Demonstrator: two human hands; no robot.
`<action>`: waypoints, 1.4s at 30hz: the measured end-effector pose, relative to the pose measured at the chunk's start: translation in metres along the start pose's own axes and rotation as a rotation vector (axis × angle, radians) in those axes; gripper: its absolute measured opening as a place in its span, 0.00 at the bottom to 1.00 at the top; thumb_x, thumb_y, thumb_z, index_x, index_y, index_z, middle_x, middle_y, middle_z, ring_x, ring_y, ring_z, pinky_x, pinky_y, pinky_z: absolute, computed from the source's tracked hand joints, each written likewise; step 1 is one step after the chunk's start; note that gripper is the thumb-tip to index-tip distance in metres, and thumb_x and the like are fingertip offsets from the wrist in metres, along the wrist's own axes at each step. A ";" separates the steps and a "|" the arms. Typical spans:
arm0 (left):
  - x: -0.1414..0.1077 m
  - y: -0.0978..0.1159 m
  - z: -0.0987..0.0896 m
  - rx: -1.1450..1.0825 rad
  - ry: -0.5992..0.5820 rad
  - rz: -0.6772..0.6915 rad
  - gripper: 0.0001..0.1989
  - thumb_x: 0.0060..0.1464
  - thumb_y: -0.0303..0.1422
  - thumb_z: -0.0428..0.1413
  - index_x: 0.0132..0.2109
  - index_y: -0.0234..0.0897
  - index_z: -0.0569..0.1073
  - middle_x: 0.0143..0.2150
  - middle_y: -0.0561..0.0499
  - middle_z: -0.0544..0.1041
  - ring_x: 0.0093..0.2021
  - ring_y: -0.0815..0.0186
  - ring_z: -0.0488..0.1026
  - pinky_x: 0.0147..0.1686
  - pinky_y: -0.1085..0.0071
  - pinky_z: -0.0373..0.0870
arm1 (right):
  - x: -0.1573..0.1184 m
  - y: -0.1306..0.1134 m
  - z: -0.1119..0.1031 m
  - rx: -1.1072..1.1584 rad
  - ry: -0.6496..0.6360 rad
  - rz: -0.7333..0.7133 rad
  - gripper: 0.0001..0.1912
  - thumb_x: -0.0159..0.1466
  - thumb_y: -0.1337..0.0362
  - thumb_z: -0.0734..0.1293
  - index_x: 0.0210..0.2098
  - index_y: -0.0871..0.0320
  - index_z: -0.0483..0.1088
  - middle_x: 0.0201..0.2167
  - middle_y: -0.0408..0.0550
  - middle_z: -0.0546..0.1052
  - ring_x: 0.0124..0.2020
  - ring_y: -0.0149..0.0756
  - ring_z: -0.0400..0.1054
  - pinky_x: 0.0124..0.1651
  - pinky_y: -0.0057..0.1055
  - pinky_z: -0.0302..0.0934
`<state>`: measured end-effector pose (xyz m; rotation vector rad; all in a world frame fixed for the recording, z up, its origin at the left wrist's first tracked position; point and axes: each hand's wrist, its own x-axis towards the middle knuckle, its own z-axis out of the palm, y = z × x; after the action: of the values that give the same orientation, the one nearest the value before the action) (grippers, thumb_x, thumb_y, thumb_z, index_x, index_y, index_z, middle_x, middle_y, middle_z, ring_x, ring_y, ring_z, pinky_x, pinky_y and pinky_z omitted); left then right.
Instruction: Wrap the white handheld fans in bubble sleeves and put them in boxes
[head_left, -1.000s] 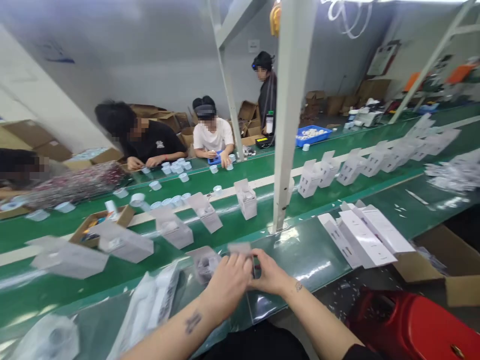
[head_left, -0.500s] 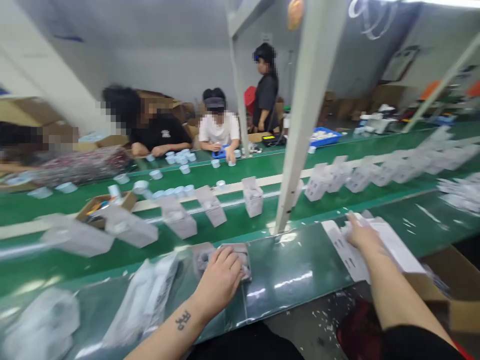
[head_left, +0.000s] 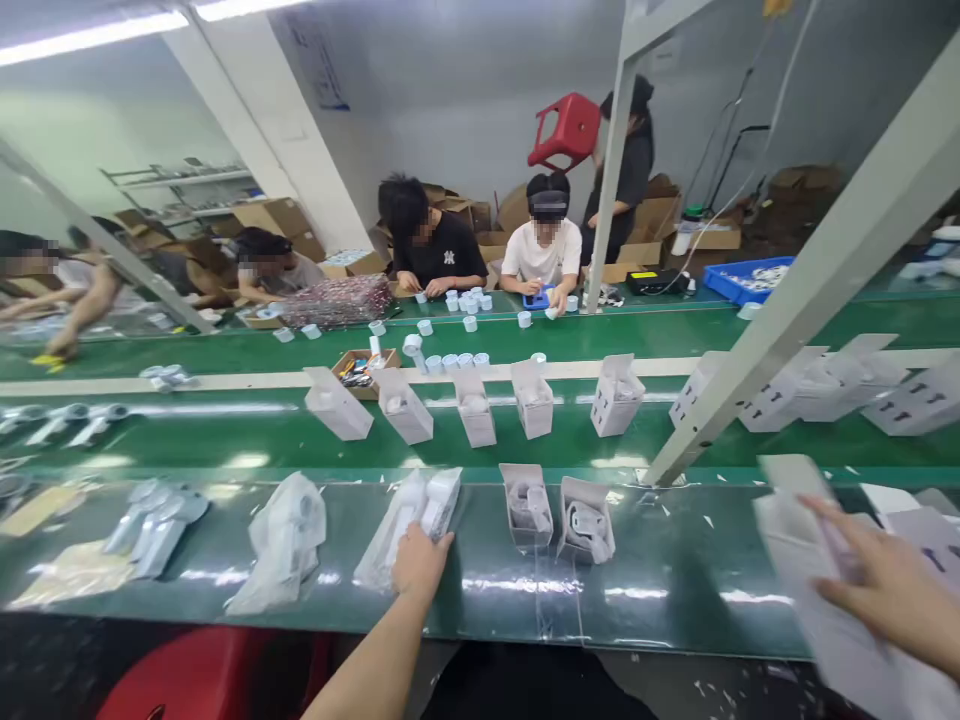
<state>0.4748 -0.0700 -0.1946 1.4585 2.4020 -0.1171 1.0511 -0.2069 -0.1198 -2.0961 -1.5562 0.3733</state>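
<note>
My left hand is closed on the lower part of a clear plastic bag with long white parts in it, lying on the near green bench. To its right, two open white boxes, one beside the other, hold white items in wrapping. At the right edge, my right hand grips a tall white carton, its thumb and fingers on either side. Motion blurs both that hand and the carton. More flat white cartons with dark printed marks lie behind it.
Another bagged white part and several grey-white handled parts lie to the left. Beyond, open white boxes line the green conveyor. A slanting metal post rises at right. Co-workers sit across; a red stool stands below.
The view has swung left. My left hand has left the small open boxes and moved left onto the bagged parts. My right hand has lifted a white carton from the stack.
</note>
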 end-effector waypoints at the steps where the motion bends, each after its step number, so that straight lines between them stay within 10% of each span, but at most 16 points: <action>1: 0.002 0.001 -0.003 -0.003 -0.009 -0.007 0.29 0.60 0.45 0.47 0.57 0.23 0.63 0.53 0.27 0.72 0.51 0.43 0.74 0.45 0.56 0.70 | -0.010 -0.033 0.013 0.068 -0.047 -0.031 0.37 0.53 0.63 0.68 0.62 0.48 0.58 0.56 0.65 0.67 0.55 0.60 0.65 0.56 0.57 0.57; 6: 0.001 0.000 -0.020 0.056 -0.023 0.120 0.20 0.56 0.38 0.50 0.48 0.24 0.69 0.49 0.26 0.74 0.51 0.39 0.73 0.46 0.53 0.69 | -0.021 -0.129 0.103 0.346 -0.051 0.018 0.38 0.53 0.60 0.66 0.60 0.54 0.49 0.59 0.57 0.61 0.60 0.51 0.61 0.62 0.50 0.56; 14: -0.041 -0.023 0.025 0.001 -0.138 0.457 0.20 0.53 0.31 0.48 0.53 0.32 0.67 0.53 0.39 0.75 0.54 0.52 0.73 0.53 0.64 0.68 | -0.017 -0.126 0.145 0.399 -0.139 -0.027 0.35 0.53 0.70 0.64 0.58 0.54 0.48 0.62 0.61 0.60 0.62 0.49 0.60 0.65 0.51 0.50; 20: -0.048 -0.050 -0.098 -0.433 -0.173 0.509 0.18 0.52 0.47 0.51 0.47 0.47 0.72 0.46 0.54 0.79 0.48 0.53 0.76 0.48 0.62 0.74 | -0.012 -0.126 0.136 0.439 -0.181 -0.057 0.38 0.52 0.72 0.66 0.59 0.54 0.50 0.62 0.59 0.61 0.60 0.47 0.62 0.63 0.47 0.53; 24: -0.098 0.029 -0.164 -0.424 -0.169 0.970 0.19 0.53 0.47 0.55 0.50 0.47 0.72 0.49 0.52 0.78 0.46 0.57 0.76 0.46 0.64 0.75 | -0.006 -0.128 0.137 0.483 -0.204 -0.099 0.39 0.52 0.73 0.67 0.60 0.53 0.51 0.59 0.57 0.64 0.58 0.47 0.64 0.60 0.47 0.58; 30: -0.165 0.191 -0.131 0.245 0.125 1.485 0.15 0.55 0.26 0.51 0.50 0.34 0.71 0.48 0.39 0.73 0.48 0.54 0.71 0.45 0.59 0.75 | 0.001 -0.119 0.144 0.540 -0.196 -0.130 0.42 0.49 0.73 0.71 0.59 0.53 0.49 0.51 0.53 0.70 0.51 0.47 0.69 0.55 0.47 0.62; 35: -0.182 0.237 -0.134 0.759 -0.030 1.507 0.16 0.50 0.22 0.56 0.48 0.32 0.72 0.44 0.39 0.73 0.47 0.51 0.71 0.40 0.59 0.75 | 0.005 -0.117 0.148 0.594 -0.226 -0.204 0.43 0.46 0.76 0.72 0.56 0.50 0.52 0.55 0.50 0.66 0.54 0.44 0.66 0.56 0.44 0.62; 42: -0.192 0.268 -0.095 0.692 -0.055 1.533 0.25 0.47 0.24 0.60 0.54 0.25 0.69 0.53 0.30 0.70 0.54 0.45 0.67 0.48 0.56 0.70 | 0.007 -0.117 0.135 0.576 -0.210 -0.293 0.44 0.46 0.77 0.70 0.59 0.56 0.53 0.58 0.57 0.66 0.60 0.49 0.61 0.62 0.47 0.56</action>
<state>0.7689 -0.0836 -0.0174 3.0216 0.6197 -0.5872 0.8914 -0.1432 -0.1695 -1.4056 -1.5998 0.8396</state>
